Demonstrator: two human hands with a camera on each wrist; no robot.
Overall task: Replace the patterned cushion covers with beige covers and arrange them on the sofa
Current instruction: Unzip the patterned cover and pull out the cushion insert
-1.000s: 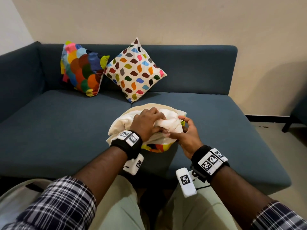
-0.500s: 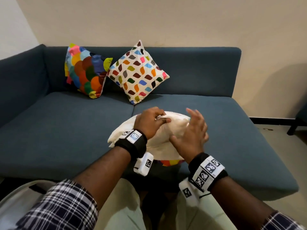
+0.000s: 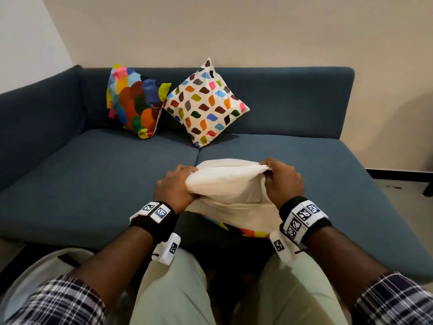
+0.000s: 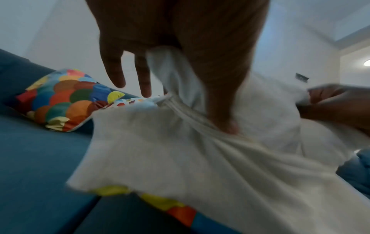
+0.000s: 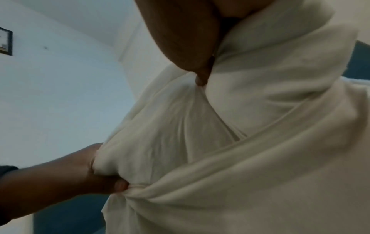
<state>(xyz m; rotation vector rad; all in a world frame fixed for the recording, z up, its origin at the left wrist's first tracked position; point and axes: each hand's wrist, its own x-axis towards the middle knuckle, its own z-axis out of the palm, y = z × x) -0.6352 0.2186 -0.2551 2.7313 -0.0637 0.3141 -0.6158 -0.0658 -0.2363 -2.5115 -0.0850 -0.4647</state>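
Note:
A beige cover (image 3: 225,184) with a cushion inside lies on the sofa seat in front of me. My left hand (image 3: 174,191) grips its left edge, thumb pinching the bunched cloth (image 4: 180,142). At the right corner my right hand (image 3: 282,181) grips the same cover (image 5: 250,126). A colourful patterned cover (image 3: 248,232) peeks out beneath the beige cloth, its yellow and orange patches (image 4: 170,204) showing in the left wrist view. Two patterned cushions lean on the backrest: a scale-patterned one (image 3: 136,103) and a white leaf-patterned one (image 3: 207,106).
The blue sofa (image 3: 93,179) has its seat bare to the left and right of the cushion. Its left armrest (image 3: 35,113) rises at the side. My knees (image 3: 178,289) press near the seat's front edge. A dark furniture leg (image 3: 428,191) stands on the floor at far right.
Both hands moved apart from the cover's middle to its left and right edges and now grip there. The beige cloth is stretched flat between them; my head moved nearer.

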